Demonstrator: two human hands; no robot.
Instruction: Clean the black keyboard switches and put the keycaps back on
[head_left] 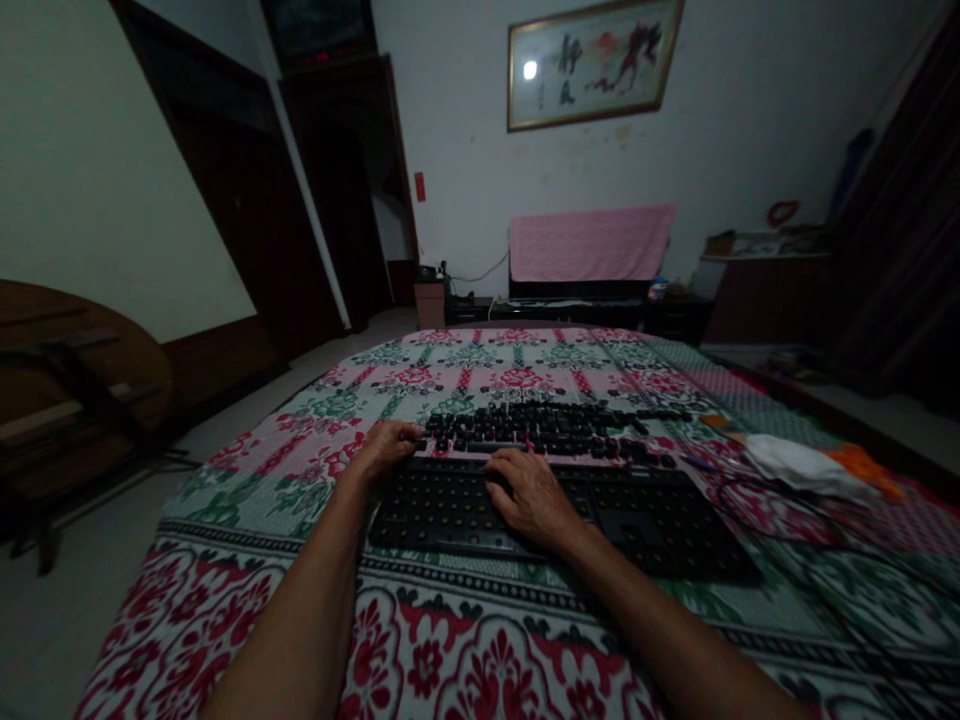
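Note:
A black keyboard base [637, 520] with its keycaps off lies across the patterned cloth, its rows of small key posts showing. Behind it, many loose black keycaps [555, 425] are spread in rough rows. My left hand [390, 445] is at the left end of these rows, thumb and fingers closed about a small black keycap [421, 443]. Over the middle of the base rests my right hand [529, 495], fingers bent and the thumb apart from them. I see nothing held in it, though its fingertips are partly hidden.
The patterned cloth [420, 640] covers the surface beneath. To the right lie a white cloth or bag [799, 462], an orange item [866, 470], a blue pen-like tool [701, 464] and dark cable. A folded round table [82, 370] leans at left. A pink cloth [592, 245] hangs by the far wall.

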